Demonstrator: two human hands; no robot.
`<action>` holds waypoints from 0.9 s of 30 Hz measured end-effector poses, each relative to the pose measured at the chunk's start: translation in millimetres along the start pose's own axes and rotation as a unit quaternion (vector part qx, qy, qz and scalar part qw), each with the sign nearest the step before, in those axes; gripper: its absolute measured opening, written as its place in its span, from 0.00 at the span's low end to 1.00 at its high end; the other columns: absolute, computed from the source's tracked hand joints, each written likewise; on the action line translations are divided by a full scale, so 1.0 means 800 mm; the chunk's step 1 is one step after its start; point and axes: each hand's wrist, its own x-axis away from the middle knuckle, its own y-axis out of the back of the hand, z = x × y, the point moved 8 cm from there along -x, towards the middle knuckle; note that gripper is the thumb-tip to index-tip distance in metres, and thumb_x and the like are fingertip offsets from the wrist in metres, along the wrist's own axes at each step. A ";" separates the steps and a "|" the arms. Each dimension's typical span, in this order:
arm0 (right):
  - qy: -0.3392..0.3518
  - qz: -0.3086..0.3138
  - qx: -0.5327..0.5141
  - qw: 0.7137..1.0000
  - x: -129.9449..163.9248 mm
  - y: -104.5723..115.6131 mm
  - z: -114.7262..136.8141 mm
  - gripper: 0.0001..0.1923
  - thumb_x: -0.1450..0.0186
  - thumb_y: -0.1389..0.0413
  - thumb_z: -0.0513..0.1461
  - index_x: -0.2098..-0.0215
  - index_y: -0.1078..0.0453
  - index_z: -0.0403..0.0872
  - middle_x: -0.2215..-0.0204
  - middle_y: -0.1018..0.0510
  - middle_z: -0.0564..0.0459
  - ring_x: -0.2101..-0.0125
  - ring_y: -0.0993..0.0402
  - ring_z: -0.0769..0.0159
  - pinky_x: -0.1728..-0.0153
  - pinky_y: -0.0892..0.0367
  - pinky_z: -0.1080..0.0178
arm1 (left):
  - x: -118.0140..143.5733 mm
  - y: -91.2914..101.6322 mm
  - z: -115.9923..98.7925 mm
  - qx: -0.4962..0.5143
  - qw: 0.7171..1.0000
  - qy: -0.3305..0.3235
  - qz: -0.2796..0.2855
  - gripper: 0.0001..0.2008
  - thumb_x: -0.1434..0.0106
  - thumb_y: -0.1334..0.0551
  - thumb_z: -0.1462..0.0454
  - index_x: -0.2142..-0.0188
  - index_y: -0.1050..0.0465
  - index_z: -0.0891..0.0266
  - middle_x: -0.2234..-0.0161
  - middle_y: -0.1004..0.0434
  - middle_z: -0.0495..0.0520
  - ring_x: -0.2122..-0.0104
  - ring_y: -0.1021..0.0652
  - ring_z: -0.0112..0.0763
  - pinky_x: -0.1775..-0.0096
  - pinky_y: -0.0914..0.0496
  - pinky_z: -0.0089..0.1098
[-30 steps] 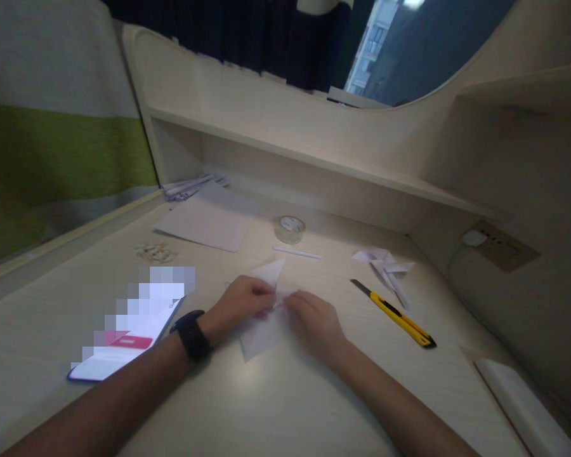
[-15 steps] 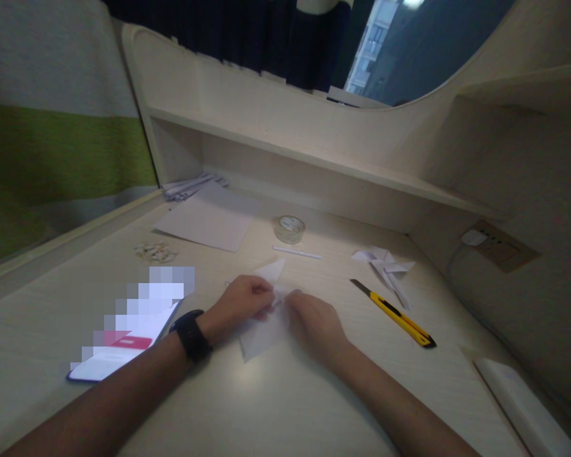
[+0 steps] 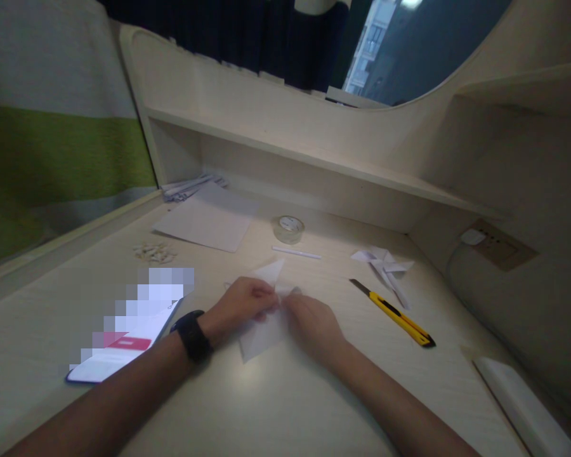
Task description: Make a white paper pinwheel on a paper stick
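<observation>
A white piece of paper (image 3: 262, 340) with folded, pointed corners lies on the desk between my hands. My left hand (image 3: 243, 302), with a dark watch on its wrist, pinches the paper near its middle. From the other side my right hand (image 3: 313, 321) closes on the paper too, its fingertips close to those of the left. What the fingertips press at the centre is hidden. Just beyond lies a thin white paper stick (image 3: 295, 252). A finished-looking paper pinwheel (image 3: 384, 265) on a stick rests to the right, near a yellow utility knife (image 3: 396, 316) with its blade out.
A roll of clear tape (image 3: 289, 231) stands behind the stick. Paper sheets (image 3: 209, 216) lie at the back left, near a pile of small pale pieces (image 3: 155, 252). A lit phone (image 3: 128, 343) is beside my left forearm. A white box-like object (image 3: 518, 400) sits at right.
Both hands stay at the paper's middle, with only a slight shift of the fingers. The paper and the other things on the desk keep their places.
</observation>
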 end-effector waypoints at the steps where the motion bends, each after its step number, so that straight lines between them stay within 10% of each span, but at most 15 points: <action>1: -0.007 0.004 -0.006 1.000 0.000 0.000 -0.001 0.11 0.35 0.54 0.33 0.58 0.33 0.42 0.68 0.22 0.44 0.62 0.24 0.61 0.62 0.27 0.61 | 0.000 0.000 -0.001 -0.011 1.000 -0.004 -0.002 0.11 0.44 0.38 0.60 0.76 0.28 0.66 0.76 0.26 0.53 0.75 0.25 0.29 0.75 0.29 0.26; 27: -0.121 -0.049 -0.064 0.989 0.004 0.008 -0.024 0.10 0.32 0.51 0.37 0.54 0.33 0.47 0.56 0.22 0.47 0.58 0.22 0.63 0.59 0.26 0.62 | 0.000 0.000 -0.002 -0.023 0.999 -0.006 0.023 0.12 0.46 0.38 0.58 0.75 0.26 0.67 0.76 0.26 0.53 0.76 0.27 0.29 0.77 0.33 0.26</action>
